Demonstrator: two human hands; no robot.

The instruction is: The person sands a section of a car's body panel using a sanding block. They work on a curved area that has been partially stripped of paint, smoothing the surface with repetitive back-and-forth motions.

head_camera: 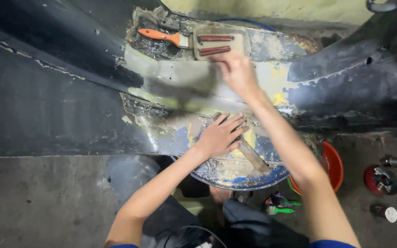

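right hand [237, 73]: grips motion-blurred tool [180, 89]; left hand [220, 135]: fingers spread flat on panel [171, 138]

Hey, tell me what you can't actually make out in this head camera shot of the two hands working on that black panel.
- Head view: whatever the right hand grips is motion-blurred into a grey smear.
- Head view: the stick under the left hand is partly covered by the fingers.
- Head view: the red bowl is half hidden behind the right forearm.
- Head view: small cans on the floor at right are too small to identify.
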